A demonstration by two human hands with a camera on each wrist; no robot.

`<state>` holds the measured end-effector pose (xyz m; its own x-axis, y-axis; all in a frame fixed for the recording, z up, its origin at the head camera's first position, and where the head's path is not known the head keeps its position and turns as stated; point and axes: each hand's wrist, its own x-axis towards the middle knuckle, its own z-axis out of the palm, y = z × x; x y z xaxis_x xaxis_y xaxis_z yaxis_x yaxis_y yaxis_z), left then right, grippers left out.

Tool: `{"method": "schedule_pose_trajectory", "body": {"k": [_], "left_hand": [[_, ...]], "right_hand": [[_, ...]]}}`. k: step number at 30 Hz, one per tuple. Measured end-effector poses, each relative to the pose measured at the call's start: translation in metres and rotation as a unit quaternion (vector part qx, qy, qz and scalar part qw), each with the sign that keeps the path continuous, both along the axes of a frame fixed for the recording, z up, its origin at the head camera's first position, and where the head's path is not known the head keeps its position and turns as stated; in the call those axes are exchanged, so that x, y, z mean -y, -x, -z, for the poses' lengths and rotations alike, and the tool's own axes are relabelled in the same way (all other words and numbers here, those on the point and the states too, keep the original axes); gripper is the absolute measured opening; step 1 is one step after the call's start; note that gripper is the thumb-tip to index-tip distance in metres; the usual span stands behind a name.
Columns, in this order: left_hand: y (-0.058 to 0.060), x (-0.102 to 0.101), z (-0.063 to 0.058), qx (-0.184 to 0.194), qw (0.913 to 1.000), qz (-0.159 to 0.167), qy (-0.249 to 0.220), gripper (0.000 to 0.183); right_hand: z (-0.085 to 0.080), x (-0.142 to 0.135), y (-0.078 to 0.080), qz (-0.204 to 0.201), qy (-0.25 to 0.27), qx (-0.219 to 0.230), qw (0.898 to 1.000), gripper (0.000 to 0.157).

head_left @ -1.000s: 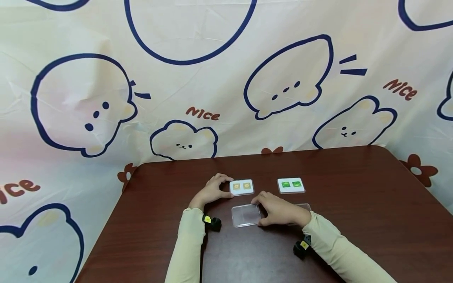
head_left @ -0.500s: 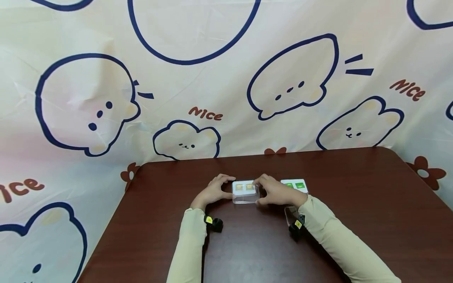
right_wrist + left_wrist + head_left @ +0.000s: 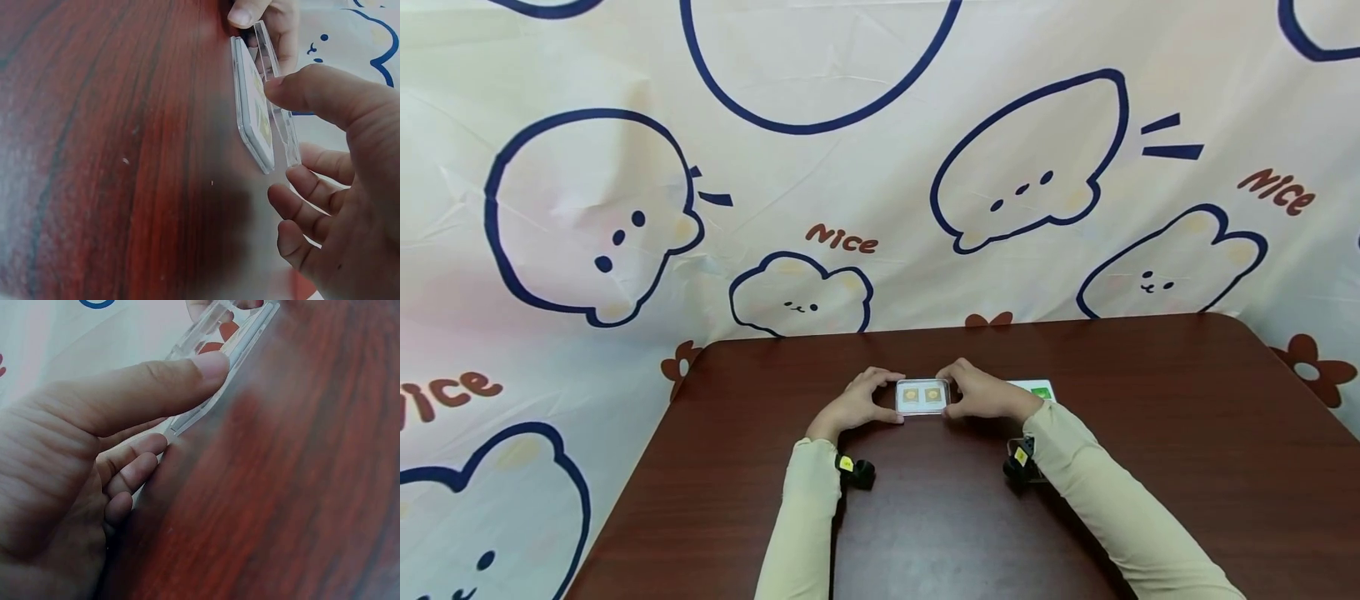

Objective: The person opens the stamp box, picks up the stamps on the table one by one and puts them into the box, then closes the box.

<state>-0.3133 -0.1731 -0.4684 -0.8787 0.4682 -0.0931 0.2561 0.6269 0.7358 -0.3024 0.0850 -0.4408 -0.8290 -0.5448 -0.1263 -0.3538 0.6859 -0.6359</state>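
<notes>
A small clear plastic case holding a white insert with two gold squares lies on the table in front of both hands. My left hand grips its left end, thumb on the near edge and fingers on the far side. My right hand pinches a clear plastic lid between thumb and fingers. In the right wrist view, the lid is held close over the case with a narrow gap between them. From the head view, the lid overlaps the insert.
Behind my right hand, a second case with green squares is partly hidden. Another clear lid shows by the right wrist, mostly covered. The brown wooden table ends at a printed cloth backdrop.
My right hand has lifted the clear lid from the near part of the table and carried it away from me, over the gold-square case. The left hand has stayed at that case.
</notes>
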Motion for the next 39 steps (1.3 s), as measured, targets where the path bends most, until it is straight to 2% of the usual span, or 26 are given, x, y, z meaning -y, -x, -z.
{"method": "schedule_pose_trajectory", "body": {"k": [15, 31, 39], "left_hand": [[0.0021, -0.0011, 0.0018, 0.005, 0.9999, -0.009, -0.009, 0.061], [0.0021, -0.0034, 0.002, -0.013, 0.9997, -0.014, 0.011, 0.06], [0.0006, -0.0051, -0.0001, -0.009, 0.9996, -0.018, 0.022, 0.061]], "right_hand": [[0.0037, 0.0046, 0.0083, 0.0, -0.02, 0.016, 1.0, 0.06], [0.0061, 0.0036, 0.0086, 0.007, -0.024, 0.015, 1.0, 0.063], [0.0062, 0.0035, 0.0094, 0.013, -0.025, 0.022, 0.999, 0.065]]}}
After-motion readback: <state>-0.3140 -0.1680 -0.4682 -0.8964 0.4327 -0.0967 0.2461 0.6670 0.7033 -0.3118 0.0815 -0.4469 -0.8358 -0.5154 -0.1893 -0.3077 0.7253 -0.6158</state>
